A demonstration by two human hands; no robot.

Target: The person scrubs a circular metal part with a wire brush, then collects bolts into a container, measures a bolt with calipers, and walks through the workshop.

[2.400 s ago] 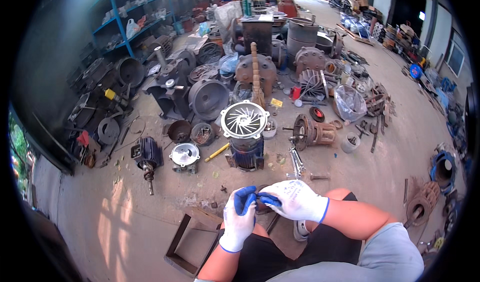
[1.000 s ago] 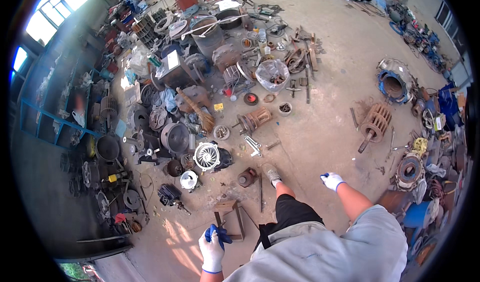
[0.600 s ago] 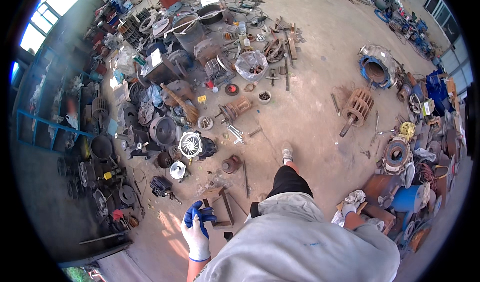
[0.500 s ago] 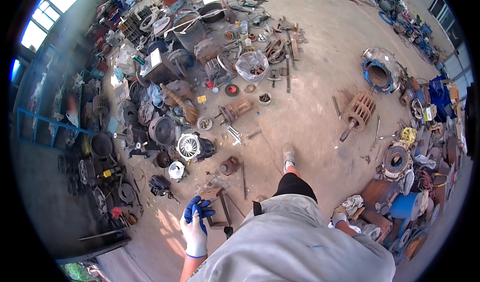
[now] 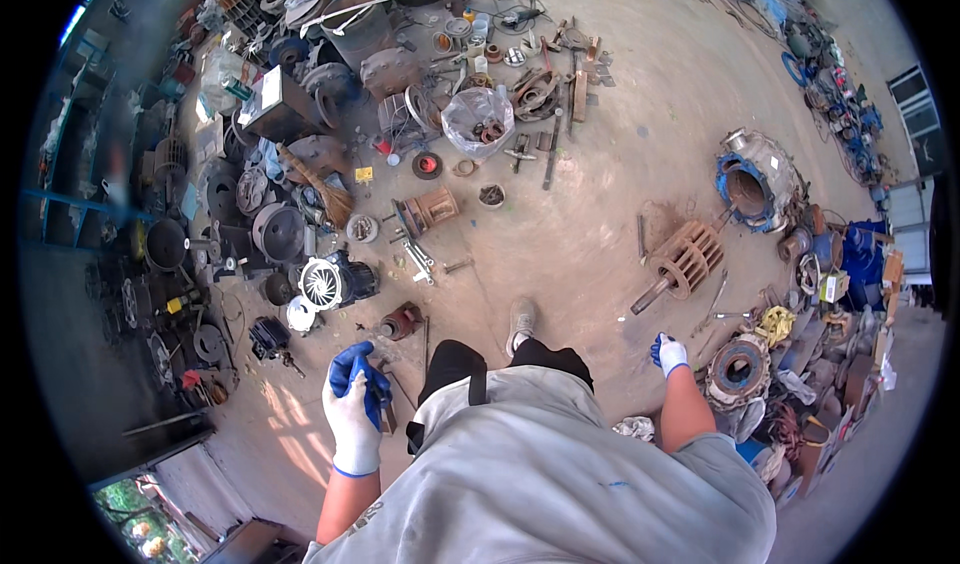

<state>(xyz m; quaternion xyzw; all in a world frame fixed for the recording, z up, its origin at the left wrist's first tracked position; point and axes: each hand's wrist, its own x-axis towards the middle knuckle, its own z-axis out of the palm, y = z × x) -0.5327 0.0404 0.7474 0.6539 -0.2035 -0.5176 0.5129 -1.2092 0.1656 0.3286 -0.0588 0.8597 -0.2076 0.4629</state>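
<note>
My left hand (image 5: 354, 404), in a white glove with blue-coated fingers, hangs in the air at the lower left. Its fingers are loosely bent and somewhat apart, with nothing visible in them. Below it, partly hidden, is a small frame (image 5: 389, 419) on the floor. Beyond the fingers lies a dark red, jack-like metal body (image 5: 402, 321). My right hand (image 5: 671, 353), gloved the same way, hangs out to the right with fingers loosely bent and no object seen in it. Nearest to it are a rusty caged rotor (image 5: 685, 260) and a round flanged housing (image 5: 739, 368).
An electric motor with a white finned end (image 5: 338, 282), a rusty cylinder (image 5: 428, 210), wrenches (image 5: 418, 262) and a bag of parts (image 5: 478, 122) lie ahead on the left. A large blue-rimmed casing (image 5: 752, 186) stands at the right. Piled parts line both sides of the concrete floor.
My body and view have moved forward and turned, so the floor parts sit further left and nearer. My right hand has swung forward into plain view.
</note>
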